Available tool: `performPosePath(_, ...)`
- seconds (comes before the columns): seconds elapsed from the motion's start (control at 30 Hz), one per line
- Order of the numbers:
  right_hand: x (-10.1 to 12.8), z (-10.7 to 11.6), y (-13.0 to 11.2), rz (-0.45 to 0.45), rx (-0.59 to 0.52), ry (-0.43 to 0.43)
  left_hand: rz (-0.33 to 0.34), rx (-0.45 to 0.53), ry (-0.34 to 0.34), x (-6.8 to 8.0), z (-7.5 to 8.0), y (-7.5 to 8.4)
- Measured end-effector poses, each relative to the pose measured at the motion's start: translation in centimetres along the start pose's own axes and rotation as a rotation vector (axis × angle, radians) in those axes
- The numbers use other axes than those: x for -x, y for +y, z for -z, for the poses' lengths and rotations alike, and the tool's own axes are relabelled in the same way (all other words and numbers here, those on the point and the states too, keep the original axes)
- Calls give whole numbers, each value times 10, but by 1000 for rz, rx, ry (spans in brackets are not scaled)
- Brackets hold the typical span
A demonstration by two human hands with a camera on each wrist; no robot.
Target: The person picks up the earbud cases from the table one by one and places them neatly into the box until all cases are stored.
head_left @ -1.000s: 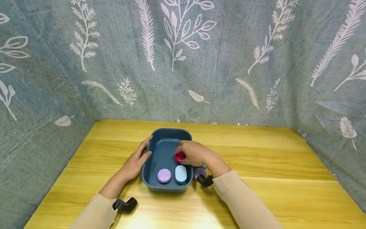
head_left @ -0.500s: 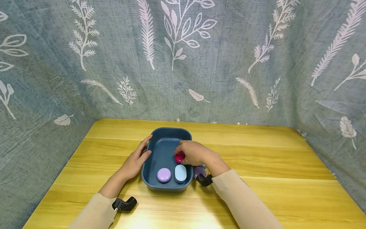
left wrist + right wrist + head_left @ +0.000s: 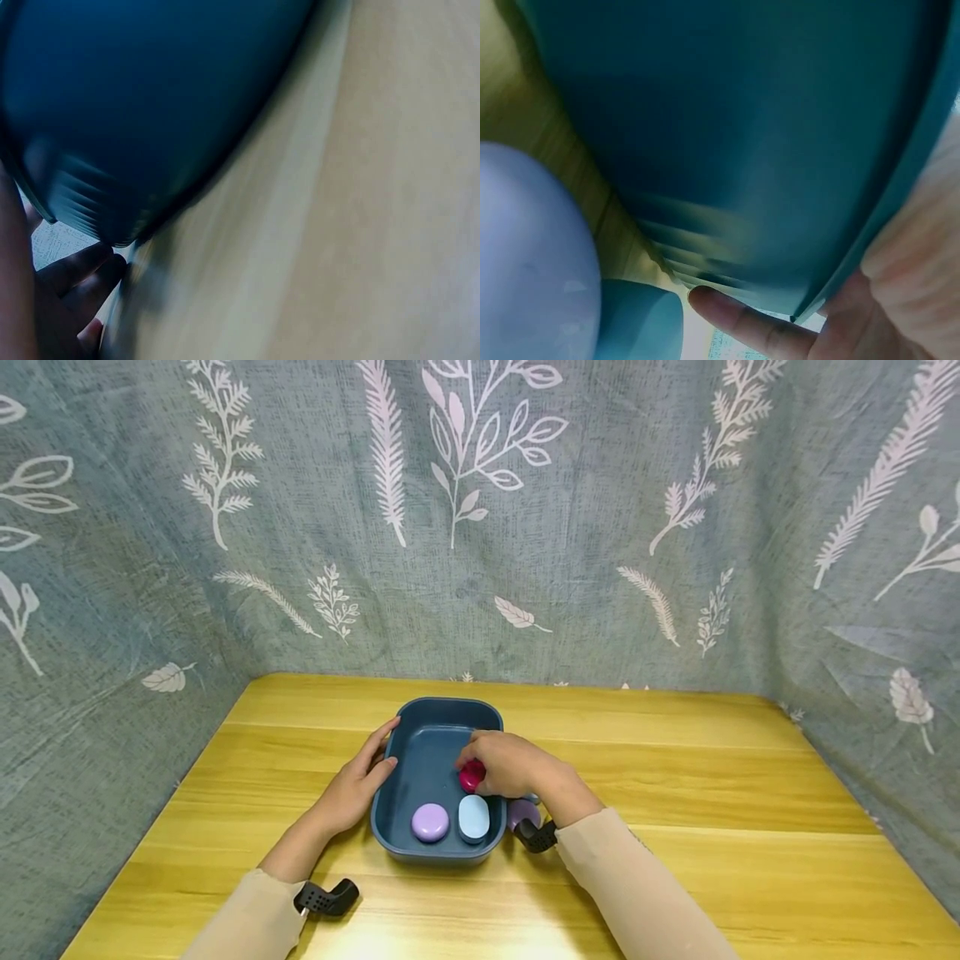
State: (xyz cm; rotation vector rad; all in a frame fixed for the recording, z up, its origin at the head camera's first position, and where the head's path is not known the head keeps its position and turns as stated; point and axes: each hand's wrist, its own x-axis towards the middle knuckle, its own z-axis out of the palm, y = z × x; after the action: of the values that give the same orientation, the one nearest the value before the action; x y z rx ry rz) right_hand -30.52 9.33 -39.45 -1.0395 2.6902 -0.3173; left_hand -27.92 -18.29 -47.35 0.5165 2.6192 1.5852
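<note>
A dark blue rounded rectangular bin sits on the wooden table. My left hand lies along its left side, thumb and index fingertip at the rim; in the left wrist view, fingers lie near the outer wall. My right hand reaches over the right rim and pinches a glossy magenta round piece inside, partly hidden by the fingers. In the right wrist view one finger extends along the outer wall. Nearer the front, a glossy lilac round piece and a light blue oval block lie inside.
Right of the bin, below my right wrist, stands another purple round piece; a teal piece shows behind it in the right wrist view. A bit of yellow peeks out beside it. Patterned grey-blue cloth hangs behind the table.
</note>
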Motion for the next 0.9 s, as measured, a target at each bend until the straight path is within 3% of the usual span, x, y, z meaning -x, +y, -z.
performPosePath(0.9, 14, 6, -1, 15, 19, 118, -6, 5, 7, 0, -1, -1)
